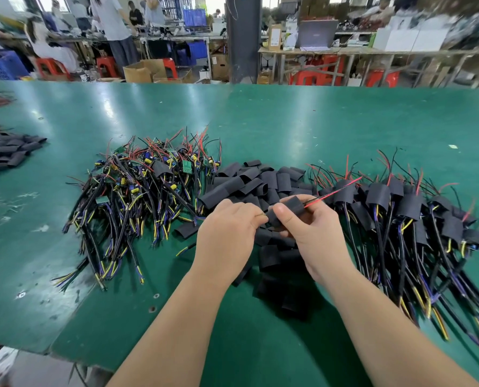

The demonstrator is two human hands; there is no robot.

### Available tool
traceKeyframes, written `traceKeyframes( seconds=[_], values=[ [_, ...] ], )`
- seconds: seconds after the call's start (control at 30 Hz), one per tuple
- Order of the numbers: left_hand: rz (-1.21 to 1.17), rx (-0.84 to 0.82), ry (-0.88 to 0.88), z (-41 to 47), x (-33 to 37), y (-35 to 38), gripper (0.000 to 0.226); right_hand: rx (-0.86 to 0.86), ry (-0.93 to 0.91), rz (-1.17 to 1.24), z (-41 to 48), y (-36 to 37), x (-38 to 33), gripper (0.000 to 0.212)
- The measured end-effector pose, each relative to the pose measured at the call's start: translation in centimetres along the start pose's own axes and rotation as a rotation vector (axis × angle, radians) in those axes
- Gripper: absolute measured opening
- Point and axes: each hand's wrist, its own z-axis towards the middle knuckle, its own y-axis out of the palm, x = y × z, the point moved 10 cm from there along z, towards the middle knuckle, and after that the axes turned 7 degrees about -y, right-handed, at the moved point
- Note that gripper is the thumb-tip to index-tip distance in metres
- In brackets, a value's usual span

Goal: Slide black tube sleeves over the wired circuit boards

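Note:
My right hand (313, 233) pinches a black tube sleeve (291, 209) between thumb and fingers; red and black wires (333, 192) stick out of its far end. My left hand (227, 233) pinches the near end of the same piece, fingers curled. The board inside is hidden. A pile of bare wired circuit boards (138, 196) lies to the left. Loose black sleeves (249, 182) are heaped in the middle, behind and under my hands. Sleeved boards (400, 213) lie in a heap on the right.
The green table (288, 121) stretches away beyond the piles. A second heap of black sleeves (6, 153) lies at the far left edge. People, red stools, boxes and benches fill the workshop behind the table.

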Motion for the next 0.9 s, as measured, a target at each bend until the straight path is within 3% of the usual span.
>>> traceKeyframes(
  seconds=[0.13, 0.47, 0.7, 0.9],
  values=[
    [-0.011, -0.071, -0.157, 0.1, -1.5, 1.1, 0.024, -0.002, -0.08, 0.009, 0.1, -0.2, -1.2, 0.016],
    [-0.389, -0.095, -0.229, 0.1, -2.8, 1.2, 0.013, -0.072, -0.059, 0.049, 0.3, 0.5, -1.0, 0.021],
    [-0.577, -0.108, -0.249, 0.2, -3.0, 0.9, 0.014, -0.137, 0.081, 0.314, 0.0, 1.4, -0.1, 0.031],
    [-0.631, -0.126, -0.321, 0.2, -3.4, 1.1, 0.017, -0.176, -0.055, 0.159, 0.0, 1.5, -1.6, 0.038]
  ],
)
